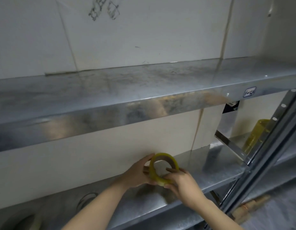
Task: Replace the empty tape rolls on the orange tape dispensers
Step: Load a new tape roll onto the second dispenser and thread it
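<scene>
A yellowish roll of clear tape (pixel 173 161) with a brown cardboard core is held just above the lower metal shelf (pixel 218 168), tilted on edge. My left hand (pixel 137 173) grips its left side with the thumb over the rim. My right hand (pixel 182 180) grips its lower right edge with the fingers curled around it. No orange tape dispenser shows in this view.
An upper metal shelf (pixel 110 97) juts out above my hands. A stack of yellowish tape rolls (pixel 256 135) stands at the right end of the lower shelf beside a perforated steel upright (pixel 276 128). Pale rolls (pixel 86 200) lie at lower left. A white wall is behind.
</scene>
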The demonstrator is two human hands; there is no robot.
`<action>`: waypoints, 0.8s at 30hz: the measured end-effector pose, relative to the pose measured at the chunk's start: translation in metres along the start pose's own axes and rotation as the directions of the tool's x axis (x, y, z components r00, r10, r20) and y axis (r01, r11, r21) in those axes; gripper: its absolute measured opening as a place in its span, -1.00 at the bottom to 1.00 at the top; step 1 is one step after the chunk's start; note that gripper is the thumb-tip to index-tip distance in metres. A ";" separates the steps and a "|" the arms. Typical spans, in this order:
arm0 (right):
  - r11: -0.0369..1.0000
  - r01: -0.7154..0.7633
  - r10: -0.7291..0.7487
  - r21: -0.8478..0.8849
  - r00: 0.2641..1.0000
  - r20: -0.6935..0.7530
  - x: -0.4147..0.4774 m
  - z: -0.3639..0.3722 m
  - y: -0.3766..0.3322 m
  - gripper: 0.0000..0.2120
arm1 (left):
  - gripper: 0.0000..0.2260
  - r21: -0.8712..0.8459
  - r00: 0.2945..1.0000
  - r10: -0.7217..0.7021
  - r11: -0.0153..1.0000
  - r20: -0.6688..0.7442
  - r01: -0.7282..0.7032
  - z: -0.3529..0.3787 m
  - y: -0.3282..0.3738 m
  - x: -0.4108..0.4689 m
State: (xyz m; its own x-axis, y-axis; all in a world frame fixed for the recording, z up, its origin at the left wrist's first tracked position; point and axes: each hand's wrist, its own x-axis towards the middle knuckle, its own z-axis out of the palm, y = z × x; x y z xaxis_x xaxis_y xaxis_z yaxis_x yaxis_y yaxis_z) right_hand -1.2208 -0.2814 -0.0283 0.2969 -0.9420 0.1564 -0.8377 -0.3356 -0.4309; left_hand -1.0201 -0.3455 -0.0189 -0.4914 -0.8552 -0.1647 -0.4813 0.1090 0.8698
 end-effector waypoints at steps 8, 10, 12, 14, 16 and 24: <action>0.999 -0.020 0.019 0.049 1.000 0.021 -0.001 0.008 -0.088 -0.85 | -0.65 -0.099 0.990 -0.006 0.995 -0.140 -0.008 -0.063 -0.003 -0.079; 0.998 -0.026 0.025 0.054 0.999 0.026 -0.002 0.015 -0.119 -0.85 | -0.67 -0.106 0.984 -0.011 0.994 -0.180 -0.008 -0.080 -0.013 -0.104; 0.998 -0.035 0.033 0.060 0.999 0.029 -0.005 0.023 -0.153 -0.84 | -0.67 -0.103 0.981 -0.013 0.995 -0.196 -0.007 -0.102 -0.023 -0.134; 0.999 -0.023 0.022 0.047 1.000 0.017 -0.009 0.033 -0.191 -0.83 | -0.67 -0.114 0.980 -0.009 0.993 -0.199 -0.014 -0.125 -0.032 -0.165; 1.000 0.002 -0.002 0.027 1.000 -0.007 -0.010 0.046 -0.230 -0.81 | -0.65 -0.192 0.981 -0.037 0.981 -0.193 -0.001 -0.149 -0.037 -0.197; 0.994 0.111 -0.111 -0.021 0.994 -0.004 -0.010 0.091 -0.349 -0.83 | -0.80 -0.221 0.962 -0.117 0.973 -0.247 0.062 -0.217 -0.059 -0.301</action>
State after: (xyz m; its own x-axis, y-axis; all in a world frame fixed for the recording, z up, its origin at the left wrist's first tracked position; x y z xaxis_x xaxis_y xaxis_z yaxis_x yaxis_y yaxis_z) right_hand -0.8895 -0.1547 0.0397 0.3859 -0.8991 0.2068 -0.8093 -0.4375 -0.3919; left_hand -0.6866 -0.2046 0.0801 -0.2370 -0.9606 -0.1452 -0.3386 -0.0585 0.9391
